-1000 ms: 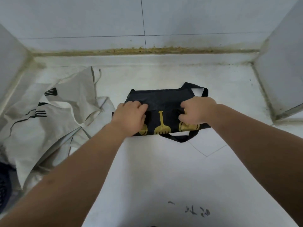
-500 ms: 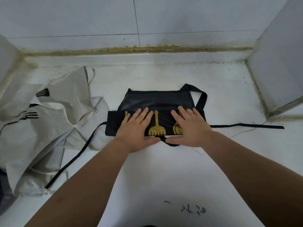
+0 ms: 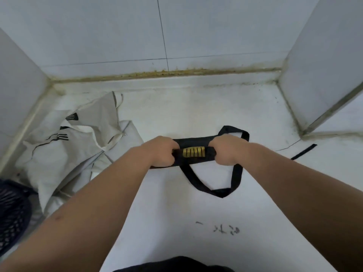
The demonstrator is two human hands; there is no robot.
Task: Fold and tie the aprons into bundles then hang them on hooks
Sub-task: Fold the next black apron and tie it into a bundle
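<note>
Hands grip a black apron [image 3: 193, 152] rolled into a narrow bundle at the centre of the frame on the white counter [image 3: 176, 213]: the left hand [image 3: 160, 152] is curled round its left end and the right hand [image 3: 225, 151] round its right end, a gold print showing between them. A black strap loop [image 3: 214, 190] hangs from the bundle toward the lower right, and another strap end [image 3: 303, 152] lies at the right. At the left of the frame a beige apron [image 3: 64, 146] lies crumpled, touching a dark mesh basket [image 3: 11, 211] at the lower left edge.
</note>
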